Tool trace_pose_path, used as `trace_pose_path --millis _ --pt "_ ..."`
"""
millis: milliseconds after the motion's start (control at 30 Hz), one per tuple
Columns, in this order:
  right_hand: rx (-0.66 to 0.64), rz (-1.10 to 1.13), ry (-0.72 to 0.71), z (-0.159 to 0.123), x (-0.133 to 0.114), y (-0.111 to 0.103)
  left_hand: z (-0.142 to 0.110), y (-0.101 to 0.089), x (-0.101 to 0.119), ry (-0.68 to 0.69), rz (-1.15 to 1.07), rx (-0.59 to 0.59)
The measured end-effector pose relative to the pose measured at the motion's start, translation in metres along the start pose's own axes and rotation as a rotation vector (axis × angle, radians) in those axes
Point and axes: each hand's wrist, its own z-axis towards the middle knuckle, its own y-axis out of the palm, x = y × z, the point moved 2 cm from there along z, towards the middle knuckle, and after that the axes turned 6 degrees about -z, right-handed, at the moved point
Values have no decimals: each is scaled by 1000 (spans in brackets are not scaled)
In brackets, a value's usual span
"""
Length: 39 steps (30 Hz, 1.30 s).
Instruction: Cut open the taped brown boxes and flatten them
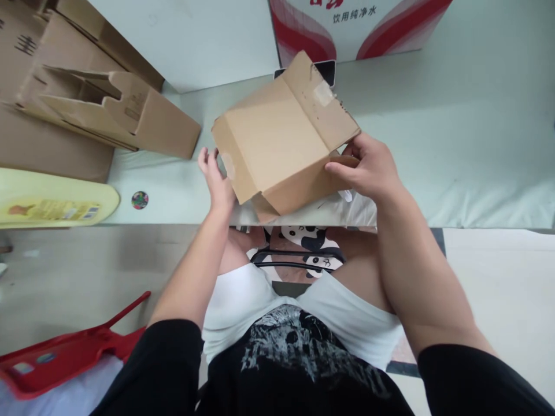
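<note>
A brown cardboard box (280, 141) is tilted over the table, its flaps folded out and bits of clear tape on them. My right hand (370, 167) pinches a flap at the box's right corner, thumb in front and fingers behind. Along the left edge, my left hand (220, 184) steadies the box with its palm side, fingertips pointing up past the flap. Part of that hand's grip is hidden behind the cardboard. Just beyond the box, a dark-faced device with a white rim (326, 72) is partly covered. Under the right corner lies some clear plastic (362, 209).
Several cardboard boxes (167, 124) stand at the left, near a yellow bottle (56, 197) lying on its side. A small round patterned disc (140, 200) lies on the pale green tabletop (455, 144). A white-and-red carton (359, 34) stands at the back. A red chair (73, 355) is at lower left.
</note>
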Motion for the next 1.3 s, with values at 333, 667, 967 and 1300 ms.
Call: trace_pose_path --millis 333,667,967,1300 --pt "-70 16 31 -6 -5 5 -77 19 23 -236 -383 -361" --pt "-236 88 100 -27 -15 22 -56 15 7 -184 -516 -139" --pt "-148 149 214 -51 -34 39 -53 -21 10 -167 -390 -278" --pt "3 339 275 -75 -30 44 -55 -40 16 -190 -378 -239"
